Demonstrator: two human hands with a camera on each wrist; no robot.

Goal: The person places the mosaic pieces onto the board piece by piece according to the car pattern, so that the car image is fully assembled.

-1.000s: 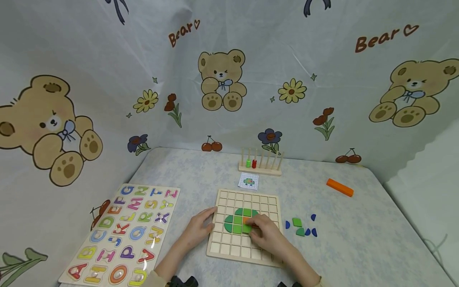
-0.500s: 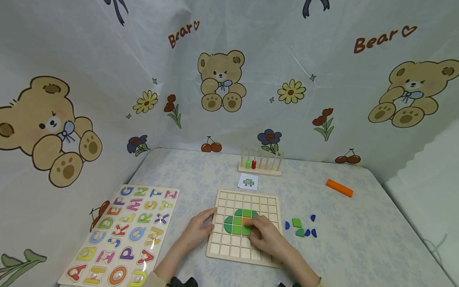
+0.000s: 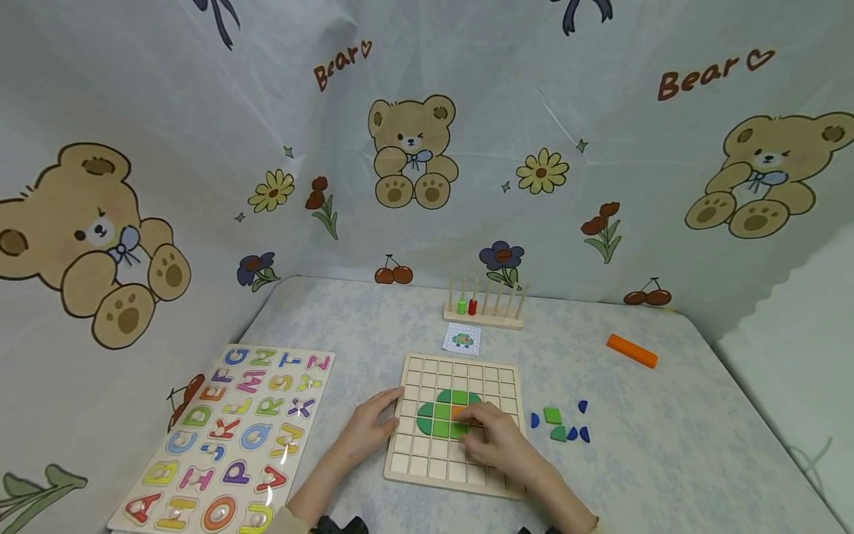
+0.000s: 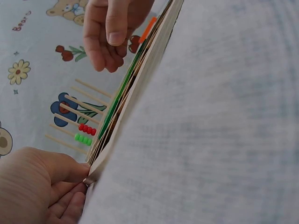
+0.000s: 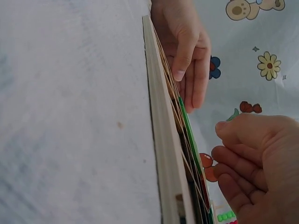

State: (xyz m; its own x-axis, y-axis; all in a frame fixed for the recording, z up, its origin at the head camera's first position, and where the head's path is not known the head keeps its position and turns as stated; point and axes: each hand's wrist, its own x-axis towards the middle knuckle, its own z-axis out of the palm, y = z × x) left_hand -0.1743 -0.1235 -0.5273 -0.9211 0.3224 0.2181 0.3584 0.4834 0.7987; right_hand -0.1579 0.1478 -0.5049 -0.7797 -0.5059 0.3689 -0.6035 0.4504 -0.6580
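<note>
Two hands: both at the grid board (image 3: 427, 467), which lies flat mid-table in front of the person.
Left hand (image 3: 363, 430): at board's left edge, tips touching it; fingers relaxed, not wrapped round.
Right hand (image 3: 497, 439): over the board, fingers loosely bent, tips just above the surface; holds nothing that I can see.
Orange square (image 3: 457, 409): in the grid, just beside right fingertips, partly covered.
Green pieces (image 3: 442, 427): squares plus rounded ones, filling cells around the orange; some may be hidden under the right hand.
Loose pieces: right of board, on the table: green square (image 3: 552, 414), green rounded piece (image 3: 558, 434), four blue half-rounds (image 3: 535, 420).
Pattern card (image 3: 462, 339): behind board, small green-orange figure.
Peg stand (image 3: 483, 319): behind card; green beads (image 3: 462, 306), red beads (image 3: 472, 306) on neighbouring pegs.
Letter board (image 3: 256, 458): person's left, coloured letters.
Orange bar (image 3: 631, 350): far right, lying.
Curtain (image 3: 480, 59): bear print, behind table.
</note>
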